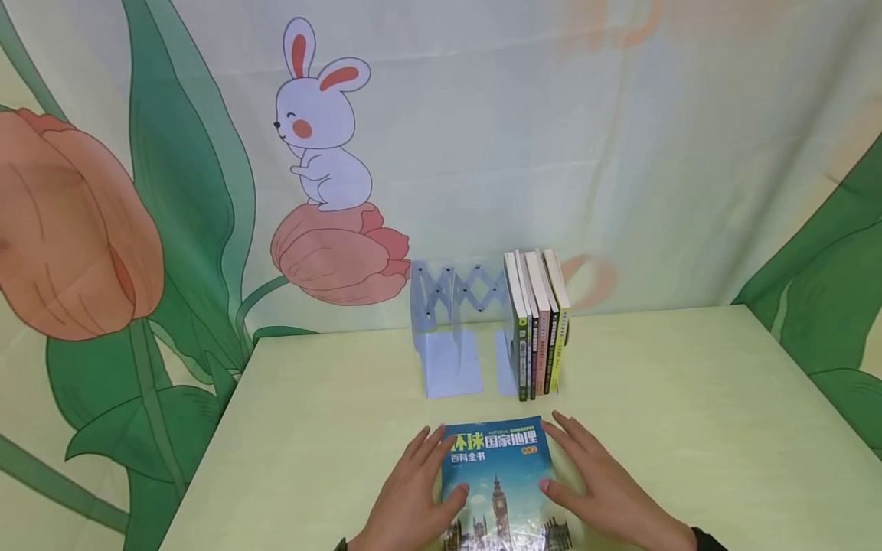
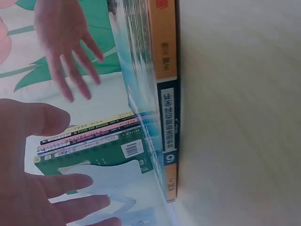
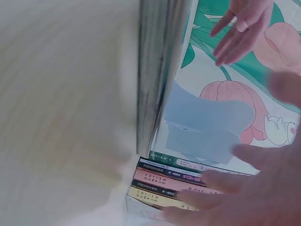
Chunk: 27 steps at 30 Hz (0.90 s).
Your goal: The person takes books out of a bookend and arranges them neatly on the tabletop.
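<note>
A blue-covered book (image 1: 498, 478) with a clock tower on its front lies flat near the table's front edge. My left hand (image 1: 409, 497) hovers at its left side, fingers spread and holding nothing. On the other side is my right hand (image 1: 609, 490), its fingers also extended and apart. The left wrist view shows the book's orange and dark spine (image 2: 167, 117), clear of the left palm. Layered page edges (image 3: 157, 80) show in the right wrist view; whether more than one book lies there I cannot tell.
Behind the flat book stands a pale blue expandable bookend rack (image 1: 451, 329). Several thin books (image 1: 537, 329) stand upright at its right end, spines forward. A curtain (image 1: 482, 153) printed with a rabbit and tulips hangs behind the pale yellow table (image 1: 689, 413).
</note>
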{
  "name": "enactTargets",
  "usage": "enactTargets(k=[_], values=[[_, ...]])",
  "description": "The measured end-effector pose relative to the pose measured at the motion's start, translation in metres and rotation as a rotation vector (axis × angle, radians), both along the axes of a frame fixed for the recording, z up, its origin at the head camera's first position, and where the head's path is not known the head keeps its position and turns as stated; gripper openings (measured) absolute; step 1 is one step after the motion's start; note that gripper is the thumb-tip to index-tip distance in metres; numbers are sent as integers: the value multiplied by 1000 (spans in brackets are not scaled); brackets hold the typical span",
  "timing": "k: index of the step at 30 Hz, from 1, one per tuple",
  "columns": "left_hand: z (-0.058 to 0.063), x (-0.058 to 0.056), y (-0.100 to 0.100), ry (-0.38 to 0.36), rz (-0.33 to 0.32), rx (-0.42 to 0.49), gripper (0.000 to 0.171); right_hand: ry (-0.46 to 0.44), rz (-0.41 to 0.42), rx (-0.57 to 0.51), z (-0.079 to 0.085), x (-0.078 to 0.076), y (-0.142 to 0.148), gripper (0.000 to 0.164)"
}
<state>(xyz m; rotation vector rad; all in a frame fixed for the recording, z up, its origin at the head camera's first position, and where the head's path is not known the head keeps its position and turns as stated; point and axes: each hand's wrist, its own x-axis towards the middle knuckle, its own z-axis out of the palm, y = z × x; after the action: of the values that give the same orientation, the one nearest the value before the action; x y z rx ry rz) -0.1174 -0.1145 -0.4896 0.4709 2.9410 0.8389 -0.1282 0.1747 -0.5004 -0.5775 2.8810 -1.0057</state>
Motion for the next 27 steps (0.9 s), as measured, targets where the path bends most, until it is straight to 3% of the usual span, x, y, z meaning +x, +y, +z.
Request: enactTargets(k=[8,19,27], values=[[8,-6,9,107,-51,-14,60,194,22,-2,0,-5,2,74],[17,-12,20,204,-85,-67,66,245,1,92,6,-8,5,82],[22,-21,30,257,-90,-44,66,290,6,103,9,-12,8,82]])
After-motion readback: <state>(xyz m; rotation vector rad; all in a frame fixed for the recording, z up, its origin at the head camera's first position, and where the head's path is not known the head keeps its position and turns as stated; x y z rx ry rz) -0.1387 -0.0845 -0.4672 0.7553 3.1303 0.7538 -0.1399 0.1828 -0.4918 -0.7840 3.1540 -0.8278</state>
